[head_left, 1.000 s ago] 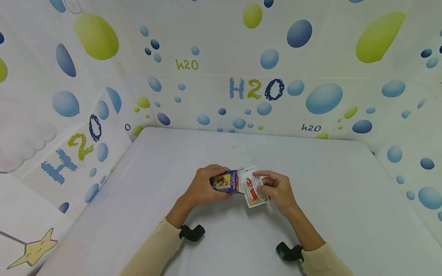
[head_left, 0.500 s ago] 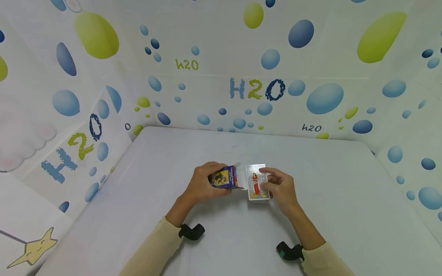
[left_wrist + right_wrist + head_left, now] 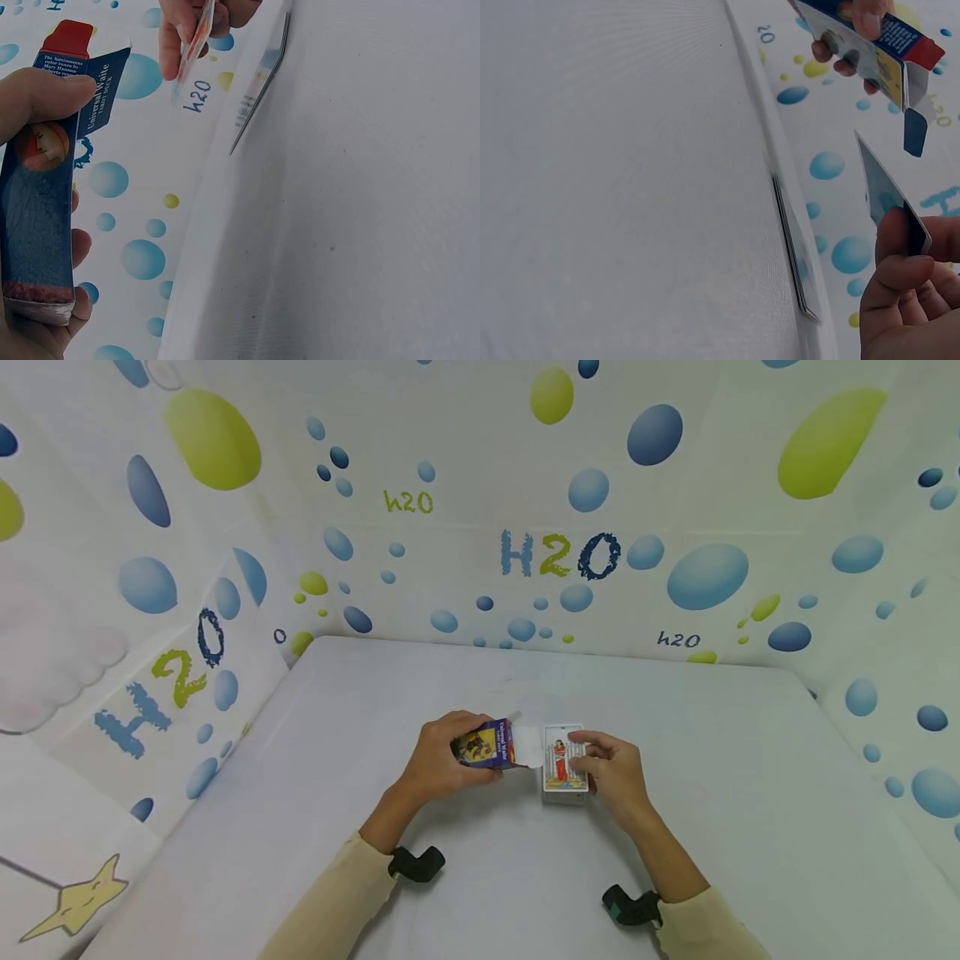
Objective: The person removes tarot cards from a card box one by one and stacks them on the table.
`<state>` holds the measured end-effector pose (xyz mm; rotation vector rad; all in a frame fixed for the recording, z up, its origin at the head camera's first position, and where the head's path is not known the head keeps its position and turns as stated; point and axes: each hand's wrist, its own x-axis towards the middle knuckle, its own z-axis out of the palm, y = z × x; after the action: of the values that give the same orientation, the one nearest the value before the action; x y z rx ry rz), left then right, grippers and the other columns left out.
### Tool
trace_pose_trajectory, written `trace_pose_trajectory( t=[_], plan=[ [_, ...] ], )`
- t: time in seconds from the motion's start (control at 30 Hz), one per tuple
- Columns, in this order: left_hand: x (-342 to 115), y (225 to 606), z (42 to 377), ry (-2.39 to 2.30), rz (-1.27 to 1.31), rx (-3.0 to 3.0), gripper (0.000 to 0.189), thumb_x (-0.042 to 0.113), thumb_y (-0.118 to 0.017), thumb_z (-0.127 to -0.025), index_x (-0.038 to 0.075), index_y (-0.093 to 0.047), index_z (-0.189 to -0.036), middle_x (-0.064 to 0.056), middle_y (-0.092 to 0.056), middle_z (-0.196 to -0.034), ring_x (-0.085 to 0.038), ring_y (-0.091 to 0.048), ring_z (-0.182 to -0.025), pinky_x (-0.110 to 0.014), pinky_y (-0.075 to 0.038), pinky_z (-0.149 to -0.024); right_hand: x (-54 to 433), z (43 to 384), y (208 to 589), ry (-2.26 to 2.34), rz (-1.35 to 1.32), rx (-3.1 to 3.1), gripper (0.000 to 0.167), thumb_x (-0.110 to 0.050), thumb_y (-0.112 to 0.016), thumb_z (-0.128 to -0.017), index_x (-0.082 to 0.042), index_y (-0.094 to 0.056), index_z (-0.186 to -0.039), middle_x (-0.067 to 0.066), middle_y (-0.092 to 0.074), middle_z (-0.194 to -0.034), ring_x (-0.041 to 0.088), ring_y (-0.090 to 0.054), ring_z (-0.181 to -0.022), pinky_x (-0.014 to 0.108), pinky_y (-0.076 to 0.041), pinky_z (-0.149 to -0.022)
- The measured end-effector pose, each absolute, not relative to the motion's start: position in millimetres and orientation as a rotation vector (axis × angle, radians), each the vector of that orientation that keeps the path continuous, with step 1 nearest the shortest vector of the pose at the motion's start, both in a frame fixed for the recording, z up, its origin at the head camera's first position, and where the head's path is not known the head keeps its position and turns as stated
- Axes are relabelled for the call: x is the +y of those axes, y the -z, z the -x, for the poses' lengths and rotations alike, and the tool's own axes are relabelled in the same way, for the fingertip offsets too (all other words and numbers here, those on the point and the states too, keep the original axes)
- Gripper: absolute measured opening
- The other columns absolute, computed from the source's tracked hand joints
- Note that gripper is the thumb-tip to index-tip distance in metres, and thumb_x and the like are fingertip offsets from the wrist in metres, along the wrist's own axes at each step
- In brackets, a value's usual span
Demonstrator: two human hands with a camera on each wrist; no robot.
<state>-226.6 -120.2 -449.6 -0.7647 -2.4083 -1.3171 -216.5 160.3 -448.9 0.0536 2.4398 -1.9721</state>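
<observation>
My left hand [image 3: 446, 758] grips a blue tarot card box [image 3: 483, 746] whose end flap stands open toward the right. In the left wrist view the thumb lies across the side of the tarot box [image 3: 37, 217], with its red and blue flaps spread. Thumb and fingers of my right hand [image 3: 618, 777] pinch a tarot card [image 3: 558, 764] showing a figure in red. Seen from the right wrist, the pinched tarot card [image 3: 885, 191] is tilted above the table. Beneath it, a small stack of cards [image 3: 791, 251] lies flat on the table, mostly covered in the head view.
A white-covered table [image 3: 420, 685] spreads around both hands. Behind it rises a white backdrop [image 3: 465, 560] printed with blue and green bubbles and H2O lettering. Each wrist carries a black camera mount [image 3: 418, 865].
My right hand has drawn the card rightward, away from the box, and straightened it. A gap now separates card and box, and the box's open flap shows. The left hand has barely moved.
</observation>
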Motion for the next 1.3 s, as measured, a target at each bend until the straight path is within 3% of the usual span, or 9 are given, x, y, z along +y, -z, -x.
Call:
trace_pose_trajectory(
  t=[0.7,1.3],
  plan=[
    [-119.3,446.4,225.1,1.316,0.744,-2.433,0.075,0.028,-0.096,-0.064,0.008,-0.068,-0.131,-0.004,-0.069,-0.124,-0.019,-0.063,-0.108,-0.04,-0.052,-0.091,160.1,218.7,454.0,1.889,-0.167,2.409,0.027,-0.002,-0.066,-0.089,0.001,-0.071,-0.115,0.009,-0.067,-0.087,0.015,-0.052,-0.059,0.025,-0.042,-0.047],
    [-119.4,448.1,226.5,1.313,0.743,-2.42,0.075,0.028,-0.095,-0.065,0.007,-0.068,-0.13,-0.004,-0.069,-0.124,-0.02,-0.062,-0.108,-0.04,-0.053,-0.091,159.7,221.1,457.8,1.82,-0.182,2.389,0.027,-0.004,-0.065,-0.091,0.0,-0.07,-0.118,0.01,-0.063,-0.088,0.013,-0.052,-0.052,0.023,-0.04,-0.045]
  ],
)
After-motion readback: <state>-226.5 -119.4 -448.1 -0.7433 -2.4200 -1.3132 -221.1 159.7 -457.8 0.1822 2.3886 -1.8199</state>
